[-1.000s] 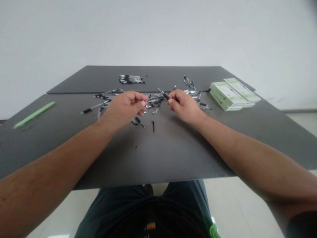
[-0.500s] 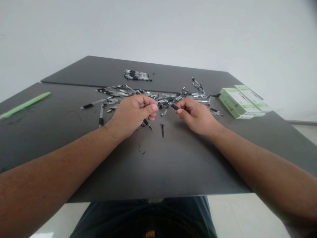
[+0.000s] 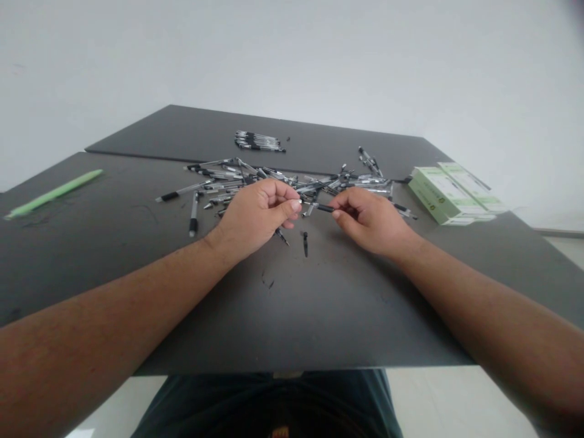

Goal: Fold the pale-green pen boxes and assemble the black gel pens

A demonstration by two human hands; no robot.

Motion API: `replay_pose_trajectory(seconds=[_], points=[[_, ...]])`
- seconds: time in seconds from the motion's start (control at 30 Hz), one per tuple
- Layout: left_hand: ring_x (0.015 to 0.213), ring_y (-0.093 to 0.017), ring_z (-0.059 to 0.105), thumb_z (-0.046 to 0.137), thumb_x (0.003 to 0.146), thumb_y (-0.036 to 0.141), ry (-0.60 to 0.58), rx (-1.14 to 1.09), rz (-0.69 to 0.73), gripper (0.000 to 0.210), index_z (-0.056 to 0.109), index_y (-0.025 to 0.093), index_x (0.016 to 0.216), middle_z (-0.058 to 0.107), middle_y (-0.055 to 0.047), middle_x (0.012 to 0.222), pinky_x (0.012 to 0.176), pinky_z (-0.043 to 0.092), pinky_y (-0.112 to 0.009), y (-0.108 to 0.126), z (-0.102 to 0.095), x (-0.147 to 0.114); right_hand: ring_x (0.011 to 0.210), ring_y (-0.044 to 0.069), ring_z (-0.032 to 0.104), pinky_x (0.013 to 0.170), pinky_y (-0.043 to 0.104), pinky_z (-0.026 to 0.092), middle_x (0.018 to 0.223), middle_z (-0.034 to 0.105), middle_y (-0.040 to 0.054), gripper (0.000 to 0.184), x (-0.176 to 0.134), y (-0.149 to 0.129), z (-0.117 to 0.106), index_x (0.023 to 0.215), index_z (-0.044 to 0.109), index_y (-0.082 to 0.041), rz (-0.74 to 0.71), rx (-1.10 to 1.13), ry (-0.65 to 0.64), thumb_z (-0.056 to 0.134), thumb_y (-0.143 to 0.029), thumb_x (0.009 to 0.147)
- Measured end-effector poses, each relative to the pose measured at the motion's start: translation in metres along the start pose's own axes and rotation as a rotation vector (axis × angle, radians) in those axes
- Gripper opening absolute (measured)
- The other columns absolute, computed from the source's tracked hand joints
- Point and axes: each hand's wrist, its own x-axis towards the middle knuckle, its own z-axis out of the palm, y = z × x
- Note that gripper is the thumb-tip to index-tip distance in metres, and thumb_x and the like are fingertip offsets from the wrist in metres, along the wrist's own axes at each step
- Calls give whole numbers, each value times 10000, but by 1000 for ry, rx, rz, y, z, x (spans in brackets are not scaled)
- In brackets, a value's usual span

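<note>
My right hand (image 3: 369,219) is closed on a pen (image 3: 325,208), its black grip poking out leftward from between thumb and forefinger. The pen's tip end points at my left hand (image 3: 267,213), which is pinched shut. A small pale piece (image 3: 300,201) shows at those left fingertips, too tiny to identify. Behind both hands spreads a loose pile of clear-barrelled pens (image 3: 223,173) with black grips. A small black pen cap (image 3: 305,244) lies on the table in front of the hands, and a pen point (image 3: 283,237) sticks out below my left hand.
Farther back, several pens (image 3: 259,141) lie side by side in a bundle. Green and white boxes (image 3: 449,193) stand at the right. On the left of the dark table (image 3: 292,322) rests a long green pen-shaped object (image 3: 55,193). A seam crosses the tabletop.
My hands have come closer together, and the pen in my right hand now lies flatter, its tip near my left fingertips. The whole view has shifted slightly.
</note>
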Motion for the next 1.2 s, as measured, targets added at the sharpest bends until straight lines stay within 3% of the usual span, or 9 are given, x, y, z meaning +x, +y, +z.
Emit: replay_pose_trajectory(seconds=[0.6, 1.03, 1.2], points=[[659, -143, 738, 786, 951, 289, -36, 109, 31, 115, 724, 197, 983, 786, -25, 856, 602, 602, -238, 1, 3, -2, 821, 252, 684, 774, 397, 501, 951, 785, 60, 88, 0, -6, 0, 1016, 749, -267, -53, -24, -23, 669, -242, 988], [662, -168, 763, 772, 975, 386, -106, 197, -11, 192, 770, 195, 996, 802, -19, 797, 663, 601, -279, -3, 2, -4, 821, 246, 685, 780, 384, 507, 971, 784, 64, 96, -1, -6, 0, 1050, 763, -259, -88, -22, -56, 679, -254, 1003], [677, -175, 751, 744, 1000, 409, -126, 303, 48, 213, 789, 201, 985, 799, -9, 765, 690, 556, -298, 2, 0, -4, 829, 230, 684, 777, 359, 500, 955, 783, 56, 103, -1, -5, 0, 1063, 761, -234, -156, -35, -46, 667, -223, 1021]])
